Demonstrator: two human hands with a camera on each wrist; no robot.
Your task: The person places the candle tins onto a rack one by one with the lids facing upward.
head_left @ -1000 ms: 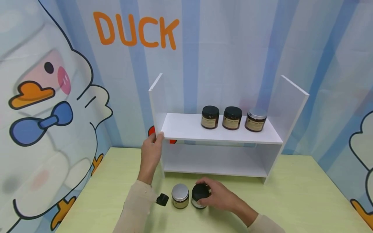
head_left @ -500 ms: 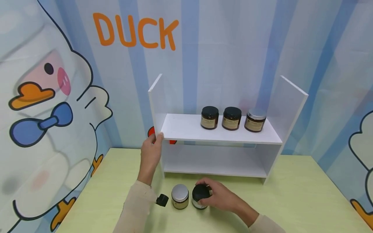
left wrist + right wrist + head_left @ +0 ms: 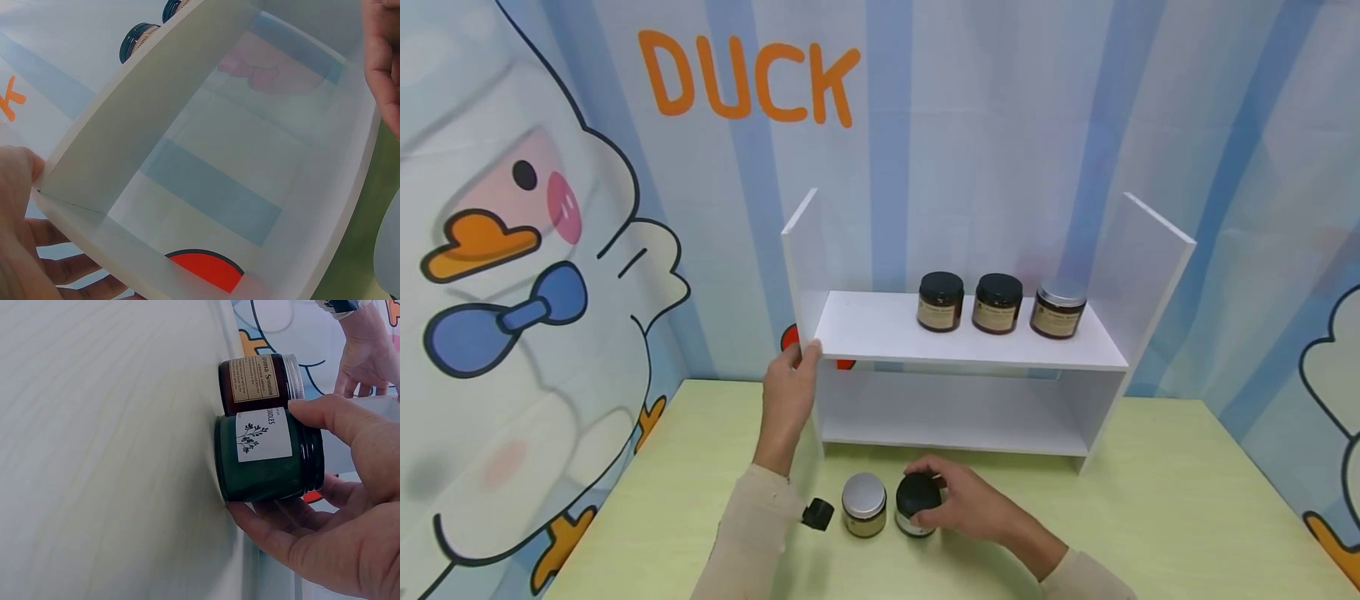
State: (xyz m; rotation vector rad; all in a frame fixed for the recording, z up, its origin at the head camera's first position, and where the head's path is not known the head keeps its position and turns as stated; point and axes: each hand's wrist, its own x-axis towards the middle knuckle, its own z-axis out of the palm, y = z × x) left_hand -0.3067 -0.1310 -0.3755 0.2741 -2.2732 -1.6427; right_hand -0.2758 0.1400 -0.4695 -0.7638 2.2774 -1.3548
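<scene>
My left hand (image 3: 788,392) grips the left side panel of a white two-tier shelf (image 3: 880,329). In the left wrist view its thumb lies at the panel's front edge and its fingers (image 3: 62,265) reach round the outer side. On the table before the shelf, my right hand (image 3: 966,502) holds a green candle jar (image 3: 262,478) with a black lid and a white leaf-print label. Its thumb is at the lid end, with the fingers around the opposite side. Just left of it stands an amber candle jar (image 3: 864,500) with a silver lid and tan label.
On the upper board stand two black-lidded amber jars (image 3: 939,304) (image 3: 997,307) and a silver-lidded amber jar (image 3: 1057,311) at the right. A small black block (image 3: 817,514) sits at my left cuff. Behind the pale yellow-green table (image 3: 1165,500) hangs a duck-print cloth (image 3: 985,150).
The green jar and my right hand have shifted very slightly to the right, a little away from the silver-lidded jar. My left hand stays on the shelf panel.
</scene>
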